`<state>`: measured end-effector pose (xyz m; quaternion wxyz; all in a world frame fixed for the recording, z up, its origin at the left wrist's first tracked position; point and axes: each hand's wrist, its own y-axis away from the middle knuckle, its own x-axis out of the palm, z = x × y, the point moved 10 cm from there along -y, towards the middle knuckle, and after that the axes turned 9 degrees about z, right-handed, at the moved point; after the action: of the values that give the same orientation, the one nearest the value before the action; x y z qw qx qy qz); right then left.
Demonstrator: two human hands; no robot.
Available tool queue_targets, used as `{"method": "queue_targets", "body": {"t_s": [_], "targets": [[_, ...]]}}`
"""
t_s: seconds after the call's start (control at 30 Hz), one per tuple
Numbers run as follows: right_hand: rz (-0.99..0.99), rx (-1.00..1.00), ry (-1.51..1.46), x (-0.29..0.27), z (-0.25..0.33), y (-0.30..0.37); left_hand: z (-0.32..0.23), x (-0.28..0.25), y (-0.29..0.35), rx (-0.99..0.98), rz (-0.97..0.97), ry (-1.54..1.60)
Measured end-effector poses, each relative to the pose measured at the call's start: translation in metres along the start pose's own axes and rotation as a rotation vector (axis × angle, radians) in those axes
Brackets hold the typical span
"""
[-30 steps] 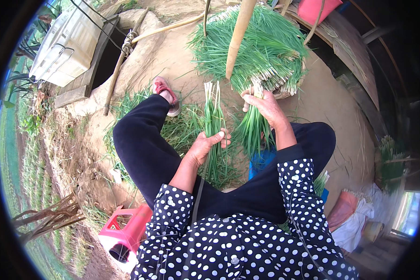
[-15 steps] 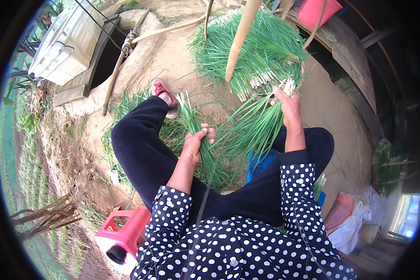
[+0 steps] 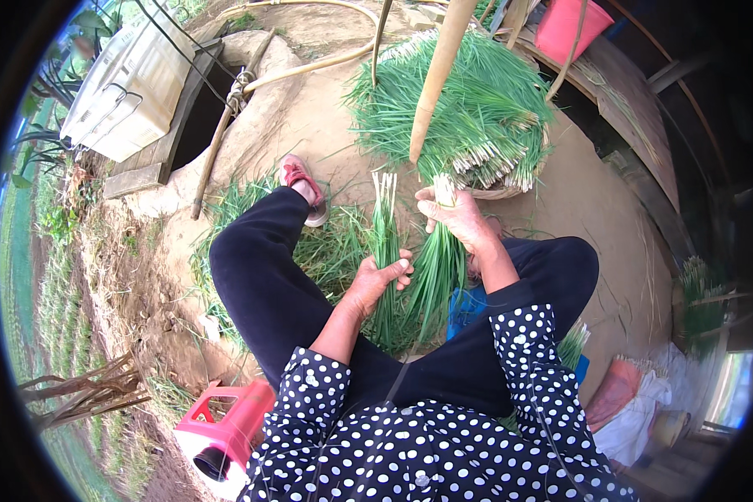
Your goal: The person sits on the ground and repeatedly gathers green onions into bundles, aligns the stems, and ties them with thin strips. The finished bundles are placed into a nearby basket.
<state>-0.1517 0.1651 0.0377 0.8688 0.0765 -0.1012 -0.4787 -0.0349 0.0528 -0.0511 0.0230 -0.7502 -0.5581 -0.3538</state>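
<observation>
My left hand (image 3: 378,283) is closed round a bunch of garlic chives (image 3: 384,222), its white stem ends pointing up and away from me. Close by on the right, my right hand (image 3: 460,221) grips a second bunch of chives (image 3: 437,272) near its white ends, with the long green leaves hanging toward my lap. Both bunches are side by side, their leaves almost touching between my knees. Just beyond my right hand lies a big heap of chives (image 3: 468,92), white ends stacked along its near side.
A bamboo pole (image 3: 437,75) slants over the heap. Loose green leaves (image 3: 335,243) litter the ground between my legs. A red-pink plastic container (image 3: 230,422) stands at lower left, white crates (image 3: 134,92) at far left, and a pink bucket (image 3: 571,29) at far right.
My right hand has moved left and nearer, away from the heap, bringing its chives beside the left bunch. My left hand has shifted slightly right and its bunch stands straighter.
</observation>
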Motion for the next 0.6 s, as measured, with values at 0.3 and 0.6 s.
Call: {"method": "queue_targets", "body": {"t_s": [0.3,0.6], "targets": [[-0.067,0.017,-0.027,-0.001,0.012,0.004,0.0,0.002,0.004,-0.005,0.042,0.157],[-0.377,-0.087,-0.207,-0.082,0.026,0.033,-0.009,-0.055,0.0,0.188,-0.235,0.341]]}}
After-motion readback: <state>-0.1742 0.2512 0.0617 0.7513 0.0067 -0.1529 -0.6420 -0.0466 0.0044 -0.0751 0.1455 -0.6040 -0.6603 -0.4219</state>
